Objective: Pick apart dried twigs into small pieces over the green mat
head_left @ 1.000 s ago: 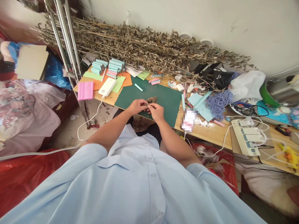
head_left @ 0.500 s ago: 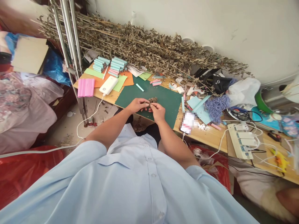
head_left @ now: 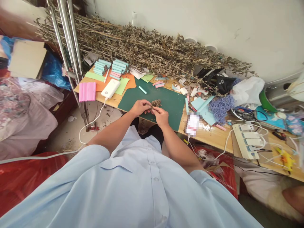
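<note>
My left hand (head_left: 141, 108) and my right hand (head_left: 161, 116) meet over the near edge of a dark green cutting mat (head_left: 167, 101). Between their pinched fingertips is a small bit of dried, brown-grey herb, mostly hidden by the fingers. Just beyond the fingers a small heap of crumbled dried herb (head_left: 156, 103) lies on the mat. Farther back on the mat rests a single pale blue paper tube (head_left: 142, 90), with pink paper tubes (head_left: 159, 84) near the mat's far edge.
Dried leafy stalks (head_left: 147, 47) lie along the wall. Stacked blue tubes (head_left: 120, 66), a white power bank (head_left: 110, 88) and pink paper (head_left: 87, 91) are at left. A phone (head_left: 193, 124), purple yarn (head_left: 220, 109) and a power strip (head_left: 245, 141) are at right. Metal poles (head_left: 67, 34) stand at left.
My hands stay together, fingertips shifting slightly around the bit of herb. The view has tilted a little; objects on the table have stayed in place.
</note>
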Demonstrator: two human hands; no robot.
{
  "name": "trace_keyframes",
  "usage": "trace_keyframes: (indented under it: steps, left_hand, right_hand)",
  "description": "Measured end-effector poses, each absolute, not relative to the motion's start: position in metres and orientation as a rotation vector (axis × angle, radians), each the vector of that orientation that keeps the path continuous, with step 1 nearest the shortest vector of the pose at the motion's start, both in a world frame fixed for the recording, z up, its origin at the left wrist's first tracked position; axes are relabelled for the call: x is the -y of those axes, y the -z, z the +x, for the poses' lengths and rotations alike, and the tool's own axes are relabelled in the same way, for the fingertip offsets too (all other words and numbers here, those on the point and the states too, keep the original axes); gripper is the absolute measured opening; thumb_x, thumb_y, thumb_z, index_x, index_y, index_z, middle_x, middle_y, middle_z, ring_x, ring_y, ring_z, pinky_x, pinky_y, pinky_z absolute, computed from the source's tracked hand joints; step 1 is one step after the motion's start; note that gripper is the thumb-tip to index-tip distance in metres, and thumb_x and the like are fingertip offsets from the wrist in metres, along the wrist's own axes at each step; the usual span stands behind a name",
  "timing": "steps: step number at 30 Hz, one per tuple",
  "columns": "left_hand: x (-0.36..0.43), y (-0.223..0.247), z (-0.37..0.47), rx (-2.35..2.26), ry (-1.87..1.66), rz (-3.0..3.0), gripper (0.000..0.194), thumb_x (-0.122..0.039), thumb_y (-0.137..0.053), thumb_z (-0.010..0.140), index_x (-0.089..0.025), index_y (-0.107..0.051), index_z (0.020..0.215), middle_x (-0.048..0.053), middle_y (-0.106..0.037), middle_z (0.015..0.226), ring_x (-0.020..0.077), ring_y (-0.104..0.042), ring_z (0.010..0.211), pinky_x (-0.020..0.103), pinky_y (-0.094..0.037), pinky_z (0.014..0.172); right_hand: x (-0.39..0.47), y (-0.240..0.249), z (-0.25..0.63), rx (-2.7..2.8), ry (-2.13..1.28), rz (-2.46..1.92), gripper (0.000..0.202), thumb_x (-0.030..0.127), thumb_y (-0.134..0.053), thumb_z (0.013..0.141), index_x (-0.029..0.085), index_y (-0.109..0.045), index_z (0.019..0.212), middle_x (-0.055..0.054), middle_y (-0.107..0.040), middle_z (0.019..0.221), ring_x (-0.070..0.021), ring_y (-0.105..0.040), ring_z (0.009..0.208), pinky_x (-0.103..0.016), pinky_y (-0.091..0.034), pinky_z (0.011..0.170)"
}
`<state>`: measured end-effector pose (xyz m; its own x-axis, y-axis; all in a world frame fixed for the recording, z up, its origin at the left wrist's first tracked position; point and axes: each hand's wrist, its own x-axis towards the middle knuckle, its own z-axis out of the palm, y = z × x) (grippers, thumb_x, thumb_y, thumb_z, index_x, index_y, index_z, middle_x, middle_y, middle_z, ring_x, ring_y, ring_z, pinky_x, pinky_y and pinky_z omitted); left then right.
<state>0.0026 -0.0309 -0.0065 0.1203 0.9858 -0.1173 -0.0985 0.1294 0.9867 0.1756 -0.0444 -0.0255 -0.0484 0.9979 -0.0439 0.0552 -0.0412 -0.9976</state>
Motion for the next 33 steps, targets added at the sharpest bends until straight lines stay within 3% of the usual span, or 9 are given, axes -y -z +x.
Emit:
trace_keyframes:
  steps: [8, 12, 16, 22, 29, 33]
  left_hand:
    - [0.031, 0.002, -0.003, -1.071, -0.981, 1.084, 0.017, -0.021, -0.078, 0.078, -0.008, -0.073, 0.088, 0.006, -0.072, 0.065, 0.0119, -0.064, 0.053, 0.021, -0.049, 0.048]
    - [0.029, 0.005, -0.011, -0.985, -0.909, 1.126, 0.026, -0.025, -0.079, 0.078, -0.008, -0.075, 0.098, 0.005, -0.073, 0.067, 0.0108, -0.063, 0.052, 0.022, -0.052, 0.052]
    - [0.028, 0.006, -0.015, -0.987, -0.866, 1.187, 0.031, -0.026, -0.083, 0.076, -0.008, -0.074, 0.1, 0.004, -0.073, 0.069, 0.0102, -0.064, 0.055, 0.023, -0.055, 0.056]
    - [0.027, 0.007, -0.012, -0.996, -0.872, 1.131, 0.024, -0.027, -0.081, 0.079, -0.01, -0.071, 0.093, 0.002, -0.071, 0.066, 0.0114, -0.065, 0.055, 0.025, -0.057, 0.056]
    - [0.027, 0.004, -0.01, -1.016, -0.828, 1.191, 0.01, -0.018, -0.075, 0.081, -0.011, -0.071, 0.087, -0.001, -0.067, 0.057, 0.0104, -0.063, 0.048, 0.022, -0.054, 0.051]
    - [0.027, 0.002, -0.012, -0.956, -0.857, 1.08, 0.014, -0.019, -0.078, 0.079, -0.011, -0.07, 0.086, 0.0, -0.067, 0.056, 0.011, -0.063, 0.047, 0.022, -0.053, 0.049]
  right_hand:
    - [0.048, 0.019, 0.166, 1.258, -1.133, -1.34, 0.028, 0.048, -0.076, 0.074, 0.023, -0.076, 0.087, 0.0, -0.075, 0.076, -0.0197, -0.072, 0.072, -0.037, -0.062, 0.078]
    - [0.048, 0.025, 0.164, 1.179, -1.131, -1.319, 0.029, 0.046, -0.079, 0.072, 0.023, -0.076, 0.09, 0.0, -0.075, 0.077, -0.0191, -0.071, 0.071, -0.037, -0.062, 0.077]
    - [0.047, 0.027, 0.162, 1.167, -1.132, -1.315, 0.024, 0.045, -0.08, 0.072, 0.023, -0.078, 0.082, 0.0, -0.075, 0.073, -0.0195, -0.071, 0.069, -0.037, -0.061, 0.075]
    - [0.054, 0.017, 0.162, 1.158, -1.173, -1.307, 0.025, 0.046, -0.08, 0.072, 0.023, -0.079, 0.082, -0.002, -0.077, 0.075, -0.0212, -0.074, 0.072, -0.04, -0.063, 0.079]
    - [0.061, 0.004, 0.161, 1.464, -0.809, -1.487, 0.007, 0.03, -0.073, 0.073, 0.024, -0.077, 0.075, 0.0, -0.074, 0.073, -0.0194, -0.07, 0.07, -0.036, -0.06, 0.076]
    - [0.059, -0.004, 0.154, 1.238, -1.059, -1.513, 0.012, 0.033, -0.073, 0.071, 0.022, -0.071, 0.072, 0.0, -0.069, 0.061, -0.019, -0.068, 0.06, -0.034, -0.06, 0.063]
